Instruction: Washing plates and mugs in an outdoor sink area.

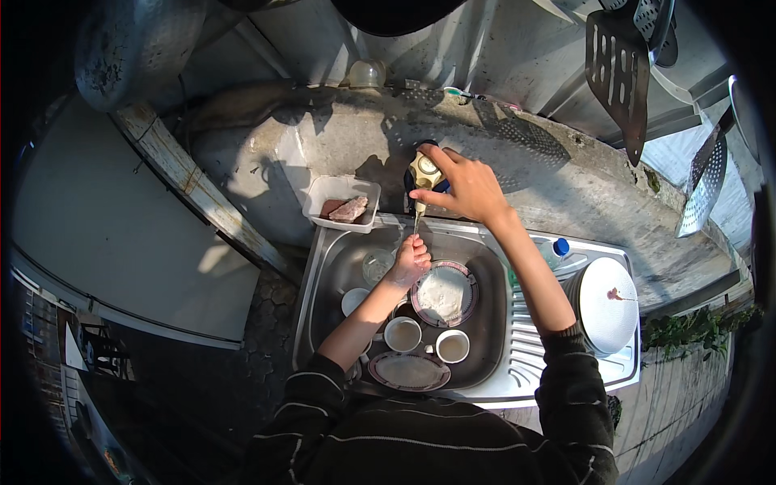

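Note:
My right hand is on a yellowish faucet behind the sink, thumb on one side and fingers over its top. Water runs from the spout onto my left hand, whose fingers are curled; whether anything is inside it cannot be told. Below, in the steel sink basin, lie a patterned plate with whitish liquid, a white cup, another white cup and an oval patterned dish. A clear glass stands left of my left hand.
A plastic container with a piece of meat sits at the sink's back left corner. On the ribbed drainboard at right are stacked white plates and a blue-capped bottle. Slotted spatulas hang at upper right.

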`<action>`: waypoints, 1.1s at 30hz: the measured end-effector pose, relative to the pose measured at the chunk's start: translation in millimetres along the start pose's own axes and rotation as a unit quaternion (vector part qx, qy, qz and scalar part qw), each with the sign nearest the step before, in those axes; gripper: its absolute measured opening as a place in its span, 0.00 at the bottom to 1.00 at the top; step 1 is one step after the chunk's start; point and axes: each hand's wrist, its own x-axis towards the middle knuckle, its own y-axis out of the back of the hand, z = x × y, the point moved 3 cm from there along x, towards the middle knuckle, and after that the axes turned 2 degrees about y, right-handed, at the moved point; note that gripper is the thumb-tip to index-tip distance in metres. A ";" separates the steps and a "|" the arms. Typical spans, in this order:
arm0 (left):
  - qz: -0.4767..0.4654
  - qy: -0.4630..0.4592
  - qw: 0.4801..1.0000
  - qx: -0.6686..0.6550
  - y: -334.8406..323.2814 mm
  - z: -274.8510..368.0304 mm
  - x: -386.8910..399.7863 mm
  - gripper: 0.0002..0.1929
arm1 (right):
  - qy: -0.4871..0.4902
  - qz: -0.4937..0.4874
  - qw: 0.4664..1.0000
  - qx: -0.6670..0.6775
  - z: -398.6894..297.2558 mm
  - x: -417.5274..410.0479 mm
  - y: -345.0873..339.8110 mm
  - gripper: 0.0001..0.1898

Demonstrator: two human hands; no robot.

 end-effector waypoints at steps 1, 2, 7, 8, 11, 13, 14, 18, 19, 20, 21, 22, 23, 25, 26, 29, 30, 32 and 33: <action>0.009 0.029 1.000 -0.003 2.4 -0.6 -0.6 0.15 | 0.006 0.007 1.000 0.002 1.0 4.2 -0.5 0.31; 0.019 0.007 1.000 -0.003 4.3 1.3 -0.9 0.15 | 0.016 0.002 1.000 -0.020 1.6 7.7 -3.3 0.30; 0.012 -0.015 1.000 0.008 7.1 7.3 -1.6 0.13 | -0.016 0.014 1.000 -0.019 5.6 4.5 -17.7 0.27; 0.017 -0.009 1.000 0.003 7.6 6.7 -1.1 0.12 | -0.007 0.024 1.000 -0.016 5.3 4.0 -18.3 0.27; -0.001 -0.002 1.000 -0.004 6.6 5.5 2.0 0.12 | 0.011 0.062 0.998 -0.005 1.7 3.3 -17.0 0.27; -0.009 -0.015 1.000 -0.004 5.6 6.3 4.2 0.12 | -0.025 0.057 0.998 -0.012 0.5 2.6 -17.1 0.27; 0.001 0.004 1.000 -0.013 5.7 5.4 5.1 0.12 | -0.012 0.060 0.998 -0.006 -0.9 2.6 -16.7 0.27; 0.015 -0.017 1.000 -0.007 5.8 6.3 6.7 0.12 | -0.013 0.067 0.998 0.006 5.8 -0.6 -19.5 0.27; -0.047 -0.009 0.999 -0.008 2.7 5.4 6.5 0.11 | -0.009 0.080 0.997 0.016 8.4 -3.9 -22.3 0.27; -0.065 -0.005 0.998 -0.003 2.5 4.9 6.0 0.10 | -0.020 0.067 0.997 0.015 11.9 -8.3 -28.6 0.27; -0.108 0.000 0.994 -0.009 0.4 3.2 5.9 0.10 | -0.045 0.113 0.990 0.077 15.1 -15.7 -34.1 0.27; -0.014 -0.055 0.998 0.034 6.3 3.8 6.4 0.09 | -0.053 0.174 0.974 0.132 16.7 -25.4 -41.6 0.27; 0.051 -0.084 0.993 0.064 9.2 3.2 6.8 0.09 | -0.160 0.150 0.951 0.217 20.1 -41.3 -58.0 0.26; 0.031 -0.135 0.977 0.161 6.6 2.4 0.7 0.12 | -0.269 0.243 0.879 0.309 8.7 -75.3 -98.7 0.18; -0.064 -0.115 0.988 0.084 -0.5 -1.5 -1.7 0.12 | -0.335 0.151 0.856 0.363 2.8 -92.8 -125.3 0.14; 0.055 -0.153 0.984 0.079 -8.8 -15.4 -13.9 0.21 | -0.303 0.172 0.857 0.380 -6.2 -112.6 -179.6 0.10; 0.037 -0.158 0.983 0.082 -16.1 -23.0 -20.8 0.22 | -0.314 0.156 0.866 0.356 1.3 -110.9 -190.7 0.11; 0.080 -0.094 0.991 0.052 -23.7 -29.8 -32.9 0.22 | -0.406 0.093 0.814 0.404 18.1 -99.9 -209.7 0.15; 0.102 -0.063 0.992 0.035 -25.5 -33.1 -38.4 0.22 | -0.452 0.075 0.764 0.454 24.2 -94.8 -214.6 0.17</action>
